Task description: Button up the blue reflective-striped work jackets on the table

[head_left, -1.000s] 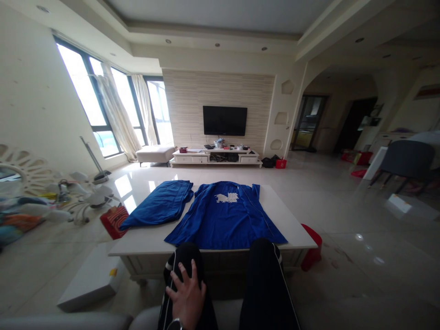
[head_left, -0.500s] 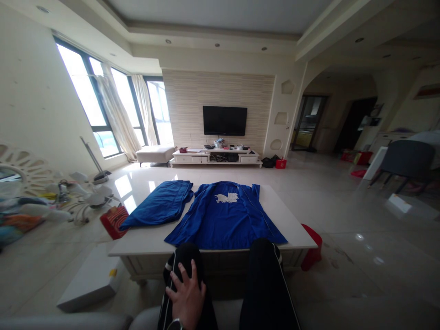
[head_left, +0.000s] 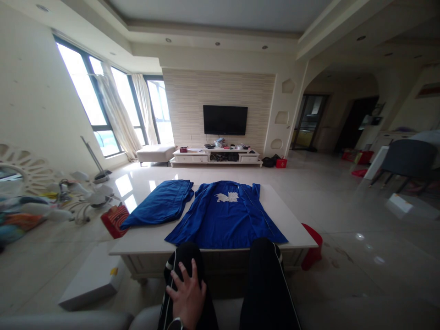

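My left hand [head_left: 187, 293] rests on my left knee with its fingers spread, holding nothing; a watch is on its wrist. My right hand is out of view. Ahead of my knees, a blue jacket [head_left: 223, 220] with a white print lies spread out on the white table [head_left: 144, 243], its lower edge along the near side. To its left lies a folded blue garment [head_left: 160, 204], its near corner at the table's left edge. Neither garment is touched by my left hand.
A white box [head_left: 91, 275] is on the floor at the left, near a red patterned item [head_left: 115, 221]. A red stool [head_left: 312, 245] stands by the table's right side. Farther off are a TV cabinet [head_left: 192, 158], a television [head_left: 225, 120] and a dark chair [head_left: 407, 158].
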Tool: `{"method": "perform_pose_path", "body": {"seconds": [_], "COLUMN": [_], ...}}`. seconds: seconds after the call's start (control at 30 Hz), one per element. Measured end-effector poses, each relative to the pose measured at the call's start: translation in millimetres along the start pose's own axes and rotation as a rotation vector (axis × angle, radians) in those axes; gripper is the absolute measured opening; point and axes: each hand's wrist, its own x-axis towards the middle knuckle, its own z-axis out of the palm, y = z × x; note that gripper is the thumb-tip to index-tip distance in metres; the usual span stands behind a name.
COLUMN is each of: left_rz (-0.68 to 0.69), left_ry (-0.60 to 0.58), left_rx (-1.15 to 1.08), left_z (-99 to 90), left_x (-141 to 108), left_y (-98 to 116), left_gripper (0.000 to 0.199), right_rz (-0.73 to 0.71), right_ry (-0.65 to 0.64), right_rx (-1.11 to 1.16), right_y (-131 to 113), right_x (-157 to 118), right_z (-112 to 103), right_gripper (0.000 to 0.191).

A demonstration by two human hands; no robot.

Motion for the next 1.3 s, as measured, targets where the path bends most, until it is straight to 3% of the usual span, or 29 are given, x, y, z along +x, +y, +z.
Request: {"method": "perform_pose_path", "body": {"seconds": [0.8, 1.3], "left_rz": [-0.009, 0.003], "left_ry": [-0.018, -0.005], "left_rx": [-0.004, 0.030], "left_z": [0.4, 2.4], "left_x": [0, 0], "left_y": [1, 0], "left_gripper": [0.076, 0.075], "right_rz": [0.049, 0.063], "right_ry": [0.012, -0.054], "right_rx": [0.011, -0.007], "right_y": [8, 19], "right_x": [-5, -10], "right_z": [16, 23], "right_gripper": [0.035, 0.032]}}
